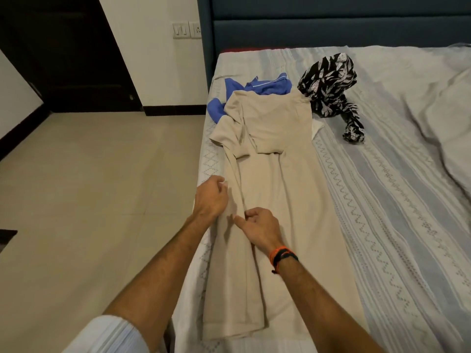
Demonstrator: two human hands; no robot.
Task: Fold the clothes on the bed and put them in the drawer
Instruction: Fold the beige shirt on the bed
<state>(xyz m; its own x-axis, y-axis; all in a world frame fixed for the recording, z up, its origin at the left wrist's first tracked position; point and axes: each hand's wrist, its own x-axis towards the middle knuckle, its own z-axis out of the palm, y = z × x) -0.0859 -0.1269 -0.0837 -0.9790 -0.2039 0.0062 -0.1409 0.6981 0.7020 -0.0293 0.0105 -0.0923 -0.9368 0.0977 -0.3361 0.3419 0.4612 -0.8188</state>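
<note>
The beige garment (277, 200) lies stretched lengthwise along the left side of the bed (382, 200), its left long edge running close to the mattress edge and its hem near the foot; its top part is folded, with a sleeve turned inward across the chest. The left hand (210, 197) has its fingers curled on the cloth at that left edge, pinching a fold, and the right hand (260, 228), just beside it, likewise has its fingers curled and pinches a ridge of the same fabric; an orange and black wristband (281, 256) circles the right wrist. Three pieces of clothing are in view: the beige one, a blue garment (254, 87) crumpled partly under its collar end, and a black-and-white patterned garment (328, 85) bunched up just to the right of the collar. To the right of the beige cloth the grey striped bedsheet (382, 225) lies open and wide, with rumpled bedding at the far right. A dark blue headboard (331, 24) stands at the bed's far end. Left of the bed spreads a pale tiled floor (89, 174), bounded by a white wall with a switch panel (186, 29) and a dark doorway (63, 47).
</note>
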